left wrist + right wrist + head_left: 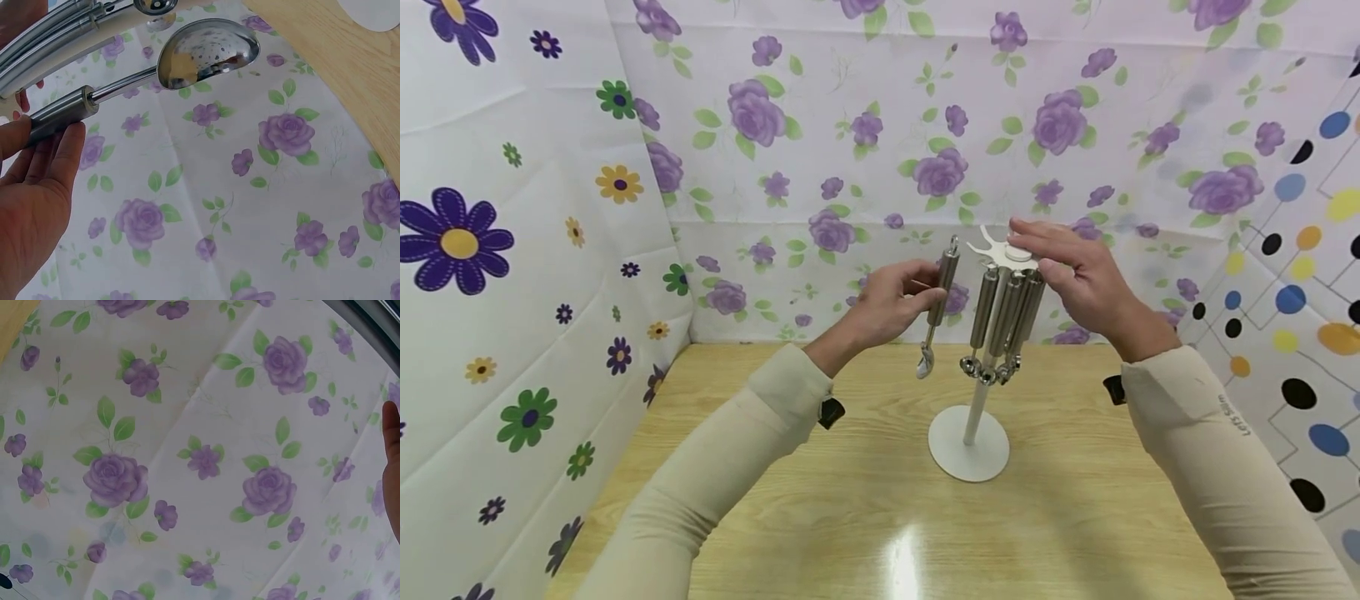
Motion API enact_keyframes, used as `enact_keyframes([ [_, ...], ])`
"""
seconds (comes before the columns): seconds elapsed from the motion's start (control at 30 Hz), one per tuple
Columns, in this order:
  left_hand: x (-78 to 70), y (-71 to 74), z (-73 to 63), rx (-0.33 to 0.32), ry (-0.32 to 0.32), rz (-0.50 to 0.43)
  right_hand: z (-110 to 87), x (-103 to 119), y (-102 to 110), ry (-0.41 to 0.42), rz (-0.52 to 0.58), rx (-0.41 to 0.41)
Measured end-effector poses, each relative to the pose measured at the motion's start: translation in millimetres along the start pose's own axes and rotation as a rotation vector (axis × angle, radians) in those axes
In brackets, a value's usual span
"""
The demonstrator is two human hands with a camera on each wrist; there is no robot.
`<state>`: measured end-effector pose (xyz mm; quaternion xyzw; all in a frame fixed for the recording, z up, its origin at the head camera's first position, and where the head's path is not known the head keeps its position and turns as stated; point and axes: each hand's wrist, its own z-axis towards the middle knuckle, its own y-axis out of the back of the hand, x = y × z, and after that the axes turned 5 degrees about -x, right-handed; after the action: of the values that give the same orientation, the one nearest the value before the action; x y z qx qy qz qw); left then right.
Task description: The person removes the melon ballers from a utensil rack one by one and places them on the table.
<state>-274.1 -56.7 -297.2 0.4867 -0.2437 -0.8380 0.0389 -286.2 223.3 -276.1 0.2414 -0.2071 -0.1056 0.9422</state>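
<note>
My left hand (891,304) pinches the metal handle of a perforated spoon (942,292) between thumb and fingers. The spoon hangs upright, bowl down, just left of a white utensil stand (976,417), apart from it. In the left wrist view its shiny rounded bowl (209,53) shows small dark holes. Several metal utensils (1000,317) with like handles hang from the stand's hooks. My right hand (1078,271) rests on the stand's hooked top with fingers stretched across it and thumb at the near side. In the right wrist view only an edge of this hand (392,469) appears.
The stand's round white base sits on a wooden table (820,508). Floral cloth (850,125) hangs behind it, with a flower-print sheet (535,333) on the left and a dotted sheet (1292,292) on the right. A few curved hooks (988,244) at the stand's left carry nothing.
</note>
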Motion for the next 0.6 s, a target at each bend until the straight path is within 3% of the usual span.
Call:
enact_keyframes([
  [0.3,9.0,9.4,-30.0,0.050,0.013,0.040,-2.3,-3,-5,0.065,-0.018,-0.075],
  [0.6,28.7,16.6,-51.6,0.010,0.043,0.030,-1.4,-5,-8,0.078,-0.044,-0.100],
])
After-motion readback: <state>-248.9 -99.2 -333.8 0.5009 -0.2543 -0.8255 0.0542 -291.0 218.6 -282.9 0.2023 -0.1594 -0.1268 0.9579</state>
